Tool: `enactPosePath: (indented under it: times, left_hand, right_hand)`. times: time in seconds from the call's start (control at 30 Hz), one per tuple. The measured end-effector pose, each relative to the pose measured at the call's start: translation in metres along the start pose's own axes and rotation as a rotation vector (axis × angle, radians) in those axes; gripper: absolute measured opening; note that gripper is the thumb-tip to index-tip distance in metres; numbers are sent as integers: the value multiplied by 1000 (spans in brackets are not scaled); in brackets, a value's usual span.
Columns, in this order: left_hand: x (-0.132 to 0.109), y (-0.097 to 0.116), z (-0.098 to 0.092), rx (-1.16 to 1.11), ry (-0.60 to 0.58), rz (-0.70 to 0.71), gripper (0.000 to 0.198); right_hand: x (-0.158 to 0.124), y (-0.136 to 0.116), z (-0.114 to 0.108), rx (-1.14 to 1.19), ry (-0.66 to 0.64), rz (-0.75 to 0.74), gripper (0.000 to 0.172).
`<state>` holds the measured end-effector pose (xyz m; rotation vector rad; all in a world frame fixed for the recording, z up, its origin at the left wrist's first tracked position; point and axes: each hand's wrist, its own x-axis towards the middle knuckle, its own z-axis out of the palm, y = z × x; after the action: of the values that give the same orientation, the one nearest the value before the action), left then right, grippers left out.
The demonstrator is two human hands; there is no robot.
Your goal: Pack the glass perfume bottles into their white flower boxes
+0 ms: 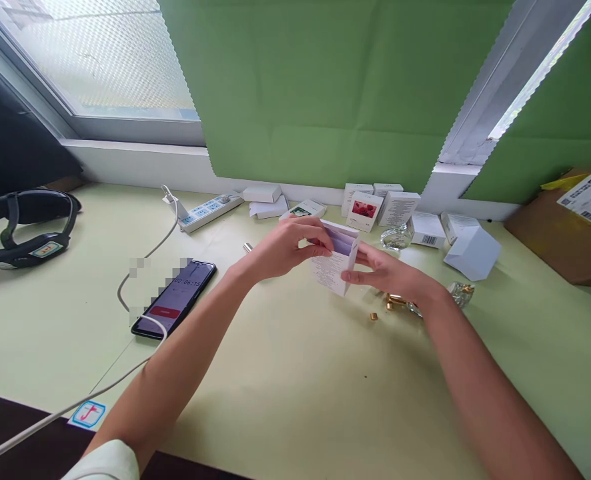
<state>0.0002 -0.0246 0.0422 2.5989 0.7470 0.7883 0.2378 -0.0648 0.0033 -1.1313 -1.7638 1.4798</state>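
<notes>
A small white carton (pixel 331 272) with printed text is held up over the table, its top open and its inside lilac. My left hand (pixel 295 245) pinches the carton's upper left edge, fingertips at the opening. From the right, my right hand (pixel 388 270) grips its lower side, thumb on the front face. Beside and partly behind my right wrist lie gold-coloured pieces (pixel 395 300) and a clear glass item (pixel 460 293). One small gold piece (pixel 373 317) sits apart on the table. Whether anything is inside the carton cannot be seen.
Several white boxes (pixel 399 208) stand along the back, near a clear glass item (pixel 396 237). A power strip (pixel 210 212), a phone (pixel 175 300) and a white cable (pixel 100 387) are on the left, with a black headset (pixel 25 230). A brown cardboard box (pixel 565 230) is far right.
</notes>
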Motion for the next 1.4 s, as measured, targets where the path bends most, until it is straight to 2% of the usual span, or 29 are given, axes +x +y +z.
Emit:
enactPosePath:
  times: [0.1,0.2,0.27,0.37,0.5,0.73,0.83,1.1,1.3,1.4]
  left_hand:
    - [1,-9,8,125,-6,0,17]
    - [1,-18,19,211,1,-19,20]
    - [1,-22,25,227,2,-39,20]
    - [1,-25,32,229,2,-49,20]
    - [2,-25,34,240,8,-53,18]
    - [1,-31,40,332,75,-17,23]
    - [1,-30,43,398,95,-20,24]
    - [2,-15,39,436,85,-23,21]
    - [1,7,35,436,110,25,26]
    - [6,26,40,346,67,81,28]
  right_hand:
    - [-18,-14,-17,-253,305,90,72]
    - [-37,-22,-39,-406,500,21,54]
    - [-43,-22,-51,-467,582,-12,44]
    - [-43,-15,-59,-520,584,24,42]
    - [-39,-10,-57,-512,475,97,36]
    - [-45,-22,-53,-500,468,149,33]
    - [-53,-29,-58,-523,538,184,31]
    - [-77,-27,-85,-571,855,182,26]
    - [-75,-19,-90,-556,893,210,29]
    - [-71,-14,-91,-579,891,241,29]
